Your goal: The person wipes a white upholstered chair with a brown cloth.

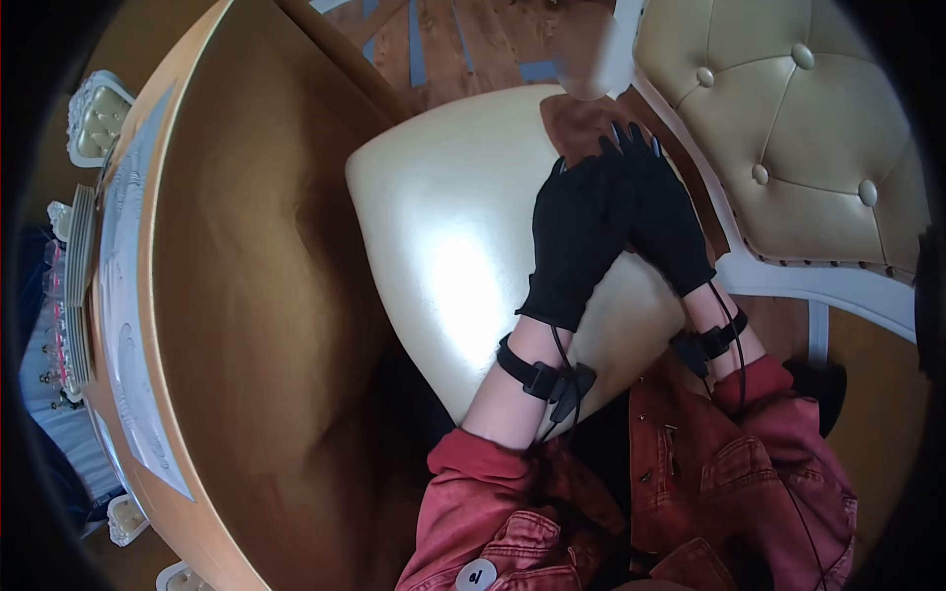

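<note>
Both my hands wear black gloves with wired wrist straps and rest close together on a cream padded chair seat (443, 227). A brown cloth (581, 118) lies at the seat's far edge. My right hand (665, 212) presses on the cloth with its fingertips spread over it. Just to its left, my left hand (579, 236) overlaps it and reaches the cloth's near edge. The dark gloves merge, so the left fingers are hard to make out. My red jacket sleeves fill the bottom of the view.
A large round wooden table (246, 295) curves along the left, close to the seat. The chair's tufted cream back (798, 138) stands at the upper right. Wooden floor (463, 39) shows beyond the seat. White ornate chairs (97, 113) and glassware sit at the far left.
</note>
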`<move>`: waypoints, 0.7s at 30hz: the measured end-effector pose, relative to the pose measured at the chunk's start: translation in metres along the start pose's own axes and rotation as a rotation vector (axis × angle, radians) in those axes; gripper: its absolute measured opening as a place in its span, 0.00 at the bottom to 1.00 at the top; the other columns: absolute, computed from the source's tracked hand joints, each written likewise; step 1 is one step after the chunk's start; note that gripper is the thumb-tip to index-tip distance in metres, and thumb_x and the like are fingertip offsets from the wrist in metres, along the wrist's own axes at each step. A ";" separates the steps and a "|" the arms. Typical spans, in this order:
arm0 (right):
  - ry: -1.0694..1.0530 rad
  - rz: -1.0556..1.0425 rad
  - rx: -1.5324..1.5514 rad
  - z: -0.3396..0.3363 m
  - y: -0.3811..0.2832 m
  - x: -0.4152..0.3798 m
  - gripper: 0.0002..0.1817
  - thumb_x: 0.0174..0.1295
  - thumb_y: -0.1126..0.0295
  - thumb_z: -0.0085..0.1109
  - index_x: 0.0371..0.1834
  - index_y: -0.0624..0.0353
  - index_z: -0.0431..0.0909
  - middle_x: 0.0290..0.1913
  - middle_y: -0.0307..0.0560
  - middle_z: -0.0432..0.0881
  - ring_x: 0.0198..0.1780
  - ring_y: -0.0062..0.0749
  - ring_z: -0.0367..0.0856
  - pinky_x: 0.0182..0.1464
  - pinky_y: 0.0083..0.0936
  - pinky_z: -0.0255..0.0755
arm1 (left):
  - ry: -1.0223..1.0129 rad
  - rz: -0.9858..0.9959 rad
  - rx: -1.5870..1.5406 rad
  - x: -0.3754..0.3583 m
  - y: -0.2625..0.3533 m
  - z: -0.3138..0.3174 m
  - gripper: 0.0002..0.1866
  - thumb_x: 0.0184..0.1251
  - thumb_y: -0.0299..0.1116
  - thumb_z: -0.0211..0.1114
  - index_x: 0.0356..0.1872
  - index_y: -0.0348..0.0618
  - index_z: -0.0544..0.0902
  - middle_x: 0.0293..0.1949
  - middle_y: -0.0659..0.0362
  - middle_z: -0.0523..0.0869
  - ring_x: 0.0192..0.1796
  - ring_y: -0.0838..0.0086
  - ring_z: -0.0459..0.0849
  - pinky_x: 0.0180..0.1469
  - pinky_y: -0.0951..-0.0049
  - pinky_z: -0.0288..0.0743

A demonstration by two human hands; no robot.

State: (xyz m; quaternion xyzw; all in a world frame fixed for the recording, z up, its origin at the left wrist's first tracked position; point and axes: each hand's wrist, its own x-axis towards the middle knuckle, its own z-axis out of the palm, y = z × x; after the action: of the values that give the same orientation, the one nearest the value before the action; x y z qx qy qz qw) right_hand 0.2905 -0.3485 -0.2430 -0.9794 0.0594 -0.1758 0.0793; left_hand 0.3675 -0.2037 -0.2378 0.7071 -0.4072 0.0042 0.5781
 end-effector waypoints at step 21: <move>0.095 0.026 0.111 -0.011 -0.003 -0.017 0.33 0.76 0.64 0.56 0.85 0.49 0.70 0.85 0.52 0.70 0.86 0.56 0.63 0.83 0.48 0.64 | -0.010 -0.022 0.036 -0.014 0.022 -0.005 0.17 0.81 0.40 0.65 0.60 0.41 0.89 0.53 0.47 0.93 0.56 0.51 0.91 0.64 0.59 0.81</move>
State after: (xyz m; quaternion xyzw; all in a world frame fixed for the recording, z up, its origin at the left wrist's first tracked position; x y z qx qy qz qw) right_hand 0.2714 -0.3447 -0.2379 -0.9633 0.0661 -0.2239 0.1328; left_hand 0.3477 -0.1915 -0.2246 0.7218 -0.4023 0.0017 0.5632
